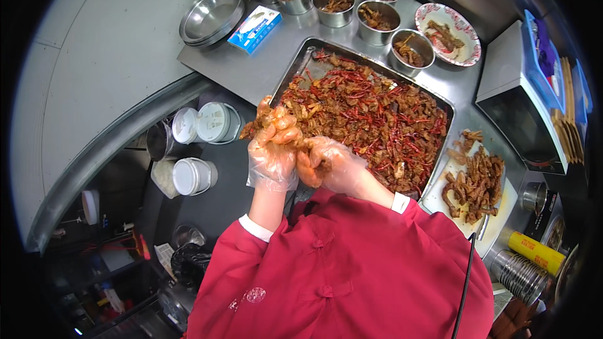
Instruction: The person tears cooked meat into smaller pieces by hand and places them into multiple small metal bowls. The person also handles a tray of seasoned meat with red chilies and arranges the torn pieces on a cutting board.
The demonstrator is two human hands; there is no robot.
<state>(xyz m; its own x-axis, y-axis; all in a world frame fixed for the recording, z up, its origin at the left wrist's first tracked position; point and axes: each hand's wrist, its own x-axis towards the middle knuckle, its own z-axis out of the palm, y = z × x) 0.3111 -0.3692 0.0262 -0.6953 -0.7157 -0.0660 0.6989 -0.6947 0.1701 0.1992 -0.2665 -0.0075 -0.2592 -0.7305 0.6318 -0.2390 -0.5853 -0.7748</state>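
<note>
Both hands wear clear plastic gloves smeared with reddish sauce. My left hand (pixel 274 150) is closed around a piece of cooked meat (pixel 249 129) at the near left corner of the metal tray (pixel 288 67). Right beside it, my right hand (pixel 325 162) has its fingers curled around something brown, mostly hidden, so whether both hands hold the same piece cannot be told. The tray holds chopped cooked meat mixed with red dried chillies (pixel 372 122). On a white cutting board (pixel 504 209) to the right lies a pile of cooked, bony meat pieces (pixel 476 183).
Several steel bowls (pixel 333 19) with meat line the back, beside a patterned bowl (pixel 473 52). A blue glove box (pixel 254 28) and stacked steel basins (pixel 212 16) stand at the back left. White lidded buckets (pixel 191 176) sit below left; a microwave (pixel 523 117) stands right.
</note>
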